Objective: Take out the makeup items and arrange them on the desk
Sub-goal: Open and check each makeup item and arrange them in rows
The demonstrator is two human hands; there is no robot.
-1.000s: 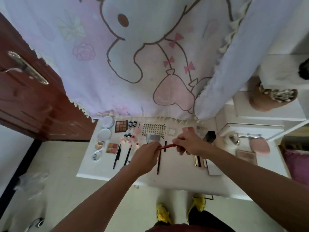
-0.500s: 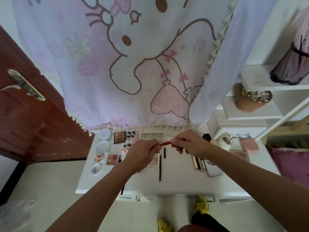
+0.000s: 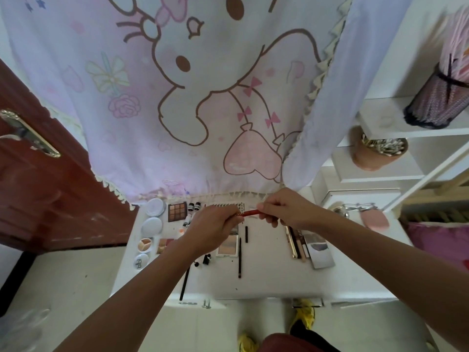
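A thin red makeup pencil is held level above the white desk. My left hand pinches its left end and my right hand grips its right end. Laid out on the desk are round white compacts, a brown eyeshadow palette, small bottles, a peach palette, black pencils, a row of slim tubes and a silver case.
A pink cartoon curtain hangs over the back of the desk. A dark red door stands at the left. White shelves at the right hold a mesh cup and a pink pot. A pink puff lies at the desk's right.
Both hands have risen slightly toward the desk's back edge with the red pencil between them. The camera has tilted up, showing more curtain and shelves.
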